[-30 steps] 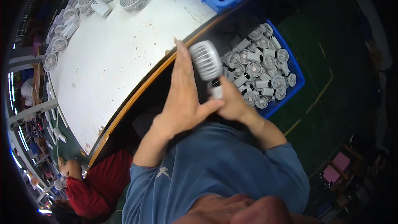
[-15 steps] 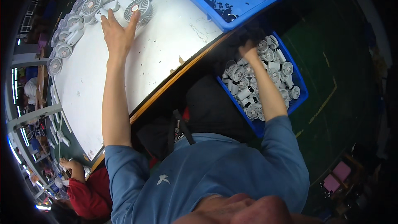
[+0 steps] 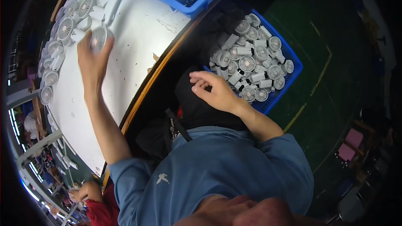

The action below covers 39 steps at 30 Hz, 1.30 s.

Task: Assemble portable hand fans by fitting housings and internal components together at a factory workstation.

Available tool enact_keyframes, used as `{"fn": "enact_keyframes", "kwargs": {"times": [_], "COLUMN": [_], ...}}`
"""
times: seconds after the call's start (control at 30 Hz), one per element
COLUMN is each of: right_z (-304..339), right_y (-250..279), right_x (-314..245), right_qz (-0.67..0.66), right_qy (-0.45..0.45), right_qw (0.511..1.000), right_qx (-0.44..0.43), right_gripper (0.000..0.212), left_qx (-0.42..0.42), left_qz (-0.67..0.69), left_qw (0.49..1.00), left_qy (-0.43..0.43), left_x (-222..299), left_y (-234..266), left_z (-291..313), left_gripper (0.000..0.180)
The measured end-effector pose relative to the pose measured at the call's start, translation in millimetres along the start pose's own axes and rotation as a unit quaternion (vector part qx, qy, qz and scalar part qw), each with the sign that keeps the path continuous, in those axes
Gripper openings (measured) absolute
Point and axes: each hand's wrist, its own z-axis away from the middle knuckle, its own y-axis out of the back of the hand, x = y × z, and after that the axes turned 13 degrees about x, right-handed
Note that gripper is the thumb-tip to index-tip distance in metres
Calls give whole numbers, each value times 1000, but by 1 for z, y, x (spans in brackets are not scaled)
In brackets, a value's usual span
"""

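My left hand (image 3: 93, 65) has its thumb and fingers round the grey round head of a white handheld fan (image 3: 99, 38). That fan's handle points away from me, over the white tabletop (image 3: 134, 37). More white fans (image 3: 66, 28) lie crowded along the table's far left side, beside my left hand. My right hand (image 3: 217, 93) is above my lap, just left of a blue bin of fans (image 3: 271, 108). Its fingers are loosely bent with the thumb apart, and nothing shows in them.
A blue tray (image 3: 192, 10) holding small black parts stands on the table's far edge. The worn wooden table edge (image 3: 157, 70) runs diagonally between my hands. A person in a red sleeve (image 3: 102, 207) works at the lower left. Green floor (image 3: 314, 100) lies right of the bin.
My right hand has come out of the bin, back toward my lap. My left hand now grips a fan at the pile's near edge. The whole view has shifted.
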Motion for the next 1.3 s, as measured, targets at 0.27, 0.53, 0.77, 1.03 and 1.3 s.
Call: {"fn": "enact_keyframes", "kwargs": {"times": [0.27,0.53,0.77,1.03,1.3], "right_z": [-45,8,-11,-249,-392], "right_y": [-15,-67,-82,-7,-29], "right_x": [-65,-92,-134,-186,-92], "right_qz": [-188,93,192,413,594], "right_qy": [-51,-106,222,271,362], "right_qw": [948,949,912,863,714], "right_qx": [-250,-282,-286,-105,-85], "right_gripper": [52,28,37,29,19], "left_qx": [-331,-155,-199,-172,-123], "left_qz": [305,593,878,804,792], "left_qw": [877,706,328,508,546], "left_qy": [-167,354,287,257,244], "left_x": [26,3,45,28,-5], "left_y": [113,74,39,48,59], "left_z": [109,191,207,176,180], "left_gripper": [76,71,100,41,25]}}
